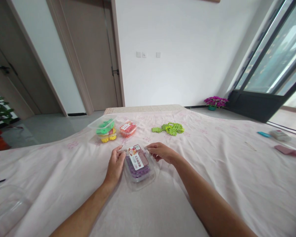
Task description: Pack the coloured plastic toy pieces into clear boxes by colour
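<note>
A clear plastic box (138,166) with a labelled lid and purple pieces inside lies on the pink cloth (212,171) in front of me. My left hand (115,166) rests against the box's left side, fingers curled along its edge. My right hand (160,152) grips the box's far right corner with bent fingers. Both hands hold the box between them.
Behind the box stand an open clear tub (105,130) of green and yellow pieces and a small box (128,128) of orange pieces. Joined green pieces (171,128) lie at the back. Small items (280,135) sit far right, a clear lid (5,207) near left.
</note>
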{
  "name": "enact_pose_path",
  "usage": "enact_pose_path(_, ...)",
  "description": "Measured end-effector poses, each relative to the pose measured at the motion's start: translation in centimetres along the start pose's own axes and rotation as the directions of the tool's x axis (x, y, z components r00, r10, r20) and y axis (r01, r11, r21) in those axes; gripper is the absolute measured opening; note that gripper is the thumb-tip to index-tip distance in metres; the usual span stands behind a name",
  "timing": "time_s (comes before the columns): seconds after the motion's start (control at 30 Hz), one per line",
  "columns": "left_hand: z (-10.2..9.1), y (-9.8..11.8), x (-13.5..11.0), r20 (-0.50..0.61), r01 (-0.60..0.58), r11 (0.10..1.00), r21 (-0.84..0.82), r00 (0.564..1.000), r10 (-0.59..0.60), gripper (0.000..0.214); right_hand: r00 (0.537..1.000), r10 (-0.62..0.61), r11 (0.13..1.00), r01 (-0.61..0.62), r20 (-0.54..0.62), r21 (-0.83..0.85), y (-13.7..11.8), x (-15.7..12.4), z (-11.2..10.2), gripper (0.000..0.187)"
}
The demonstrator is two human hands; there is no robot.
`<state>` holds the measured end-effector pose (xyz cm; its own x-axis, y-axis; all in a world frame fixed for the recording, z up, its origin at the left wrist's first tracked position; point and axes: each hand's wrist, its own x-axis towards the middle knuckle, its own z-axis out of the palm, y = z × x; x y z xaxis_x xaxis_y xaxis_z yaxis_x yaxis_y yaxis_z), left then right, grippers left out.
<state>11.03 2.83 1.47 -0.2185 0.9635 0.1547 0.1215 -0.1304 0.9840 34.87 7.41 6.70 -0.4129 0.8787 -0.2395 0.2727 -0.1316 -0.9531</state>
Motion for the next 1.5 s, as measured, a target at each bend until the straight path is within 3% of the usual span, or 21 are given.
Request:
enact_pose_path(0.1,0.1,-0.2,0.0,-0.002,-0.008,1.0,0.001,1.0,0.008,0.057,0.985,0.032,0.999,-0.026,0.168,-0.04,-0.8,-1.0,-1.0,0.044)
enact_pose_path(0.2,0.1,-0.2,-0.1,-0.006,-0.022,0.999,0.032,1.0,0.022,0.055,0.927,0.117,0.991,-0.085,0.357,-0.104,-1.6,-2.1,-1.7,0.054)
enact_pose_path(0.27,0.1,-0.2,-0.1,-0.02,-0.03,0.997,0.072,0.999,0.031,0.053,0.894,0.181,0.981,-0.132,0.41,-0.144,-2.0,-2.5,-1.8,0.059)
enact_pose_path(0.33,0.1,-0.2,0.0,-0.036,-0.037,0.993,0.11,0.998,0.041,0.051,0.889,0.203,0.977,-0.155,0.411,-0.146,-2.2,-2.6,-1.8,0.057)
enact_pose_path(0.53,0.1,-0.5,0.1,-0.009,-0.042,0.992,0.119,0.999,0.044,0.054,0.935,0.125,0.991,-0.104,0.333,-0.081,-1.5,-1.9,-1.9,0.051)
enact_pose_path(0.6,0.0,-0.7,0.1,-0.003,-0.051,0.991,0.128,0.999,0.052,0.054,0.923,0.145,0.988,-0.118,0.358,-0.097,-1.4,-1.9,-2.1,0.052)
enact_pose_path(0.77,0.1,-0.9,0.1,-0.001,-0.055,0.987,0.148,0.998,0.056,0.049,0.843,0.204,0.978,-0.156,0.497,-0.136,-1.7,-2.0,-2.0,0.067)
enact_pose_path(0.97,0.2,-0.8,0.1,-0.007,-0.048,0.989,0.14,0.999,0.049,0.048,0.86,0.143,0.99,-0.12,0.49,-0.077,-1.6,-2.1,-1.8,0.062)
enact_pose_path(1.3,0.2,-0.9,0.0,0.006,-0.07,0.985,0.155,0.998,0.07,0.046,0.825,0.184,0.983,-0.157,0.534,-0.095,-1.1,-2.0,-2.1,0.074)
enact_pose_path(1.5,0.2,-0.9,-0.1,0.012,-0.063,0.983,0.17,0.998,0.062,0.045,0.838,0.139,0.99,-0.133,0.528,-0.05,-0.7,-1.9,-2.1,0.064)
